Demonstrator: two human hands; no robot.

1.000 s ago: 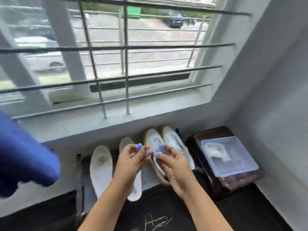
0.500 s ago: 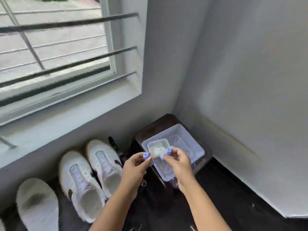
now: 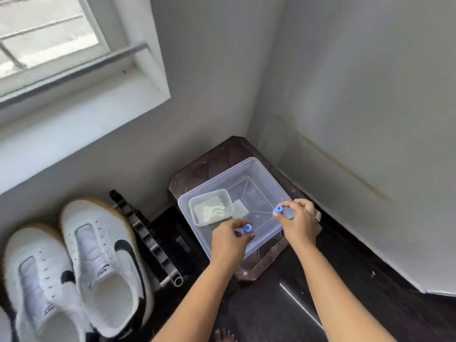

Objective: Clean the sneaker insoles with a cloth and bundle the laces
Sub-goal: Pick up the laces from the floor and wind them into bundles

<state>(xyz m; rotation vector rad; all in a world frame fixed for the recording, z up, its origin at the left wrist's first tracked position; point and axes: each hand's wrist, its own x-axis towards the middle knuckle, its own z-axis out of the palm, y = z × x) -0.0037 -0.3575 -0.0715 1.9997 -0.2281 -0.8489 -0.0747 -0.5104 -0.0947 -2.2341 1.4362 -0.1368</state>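
Head view. Left grip [image 3: 228,239] pinched a small blue roll [image 3: 247,228]; right grip [image 3: 299,219] pinched a second blue roll [image 3: 278,209]. Both hung over the clear tub [image 3: 256,166]. Probably the bundled laces: light, soft and apt to unwind, so best pinched across the coil. Cloth [image 3: 209,211] lay in a small tray [image 3: 223,193] just left of the left grip, with the sneakers [image 3: 98,255] well left. Compared with half a second earlier, the grips had parted and the right one was further over the tub.

Soft daylight from the window [image 3: 47,33] at upper left, overexposed glass, pale walls evenly lit, dark floor [image 3: 259,314] dim with one glare streak, wide-angle bending at edges, slight softness throughout
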